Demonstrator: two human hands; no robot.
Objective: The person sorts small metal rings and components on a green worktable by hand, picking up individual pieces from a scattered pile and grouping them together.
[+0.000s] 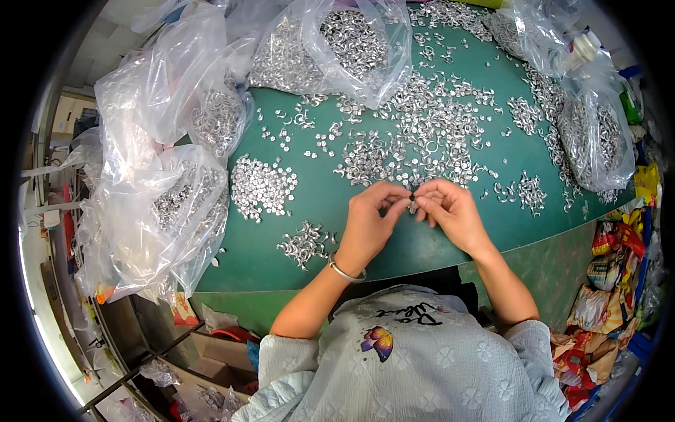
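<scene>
Over the near middle of the green table, my left hand and my right hand meet at their fingertips. Both pinch small silvery metal pieces, partly covered by the fingers; their exact shape is too small to make out. Just beyond the hands spreads a loose heap of small silver metal parts, some curved, some flower-shaped. A pile of flower-shaped pieces lies to the left. Nearer my left forearm is a small pile of curved pieces.
Clear plastic bags partly filled with metal parts crowd the table's left side. More filled bags stand at the back, and another bag is at the right. Small piles lie right of my hands. Cardboard boxes sit below the left edge, colourful packets at right.
</scene>
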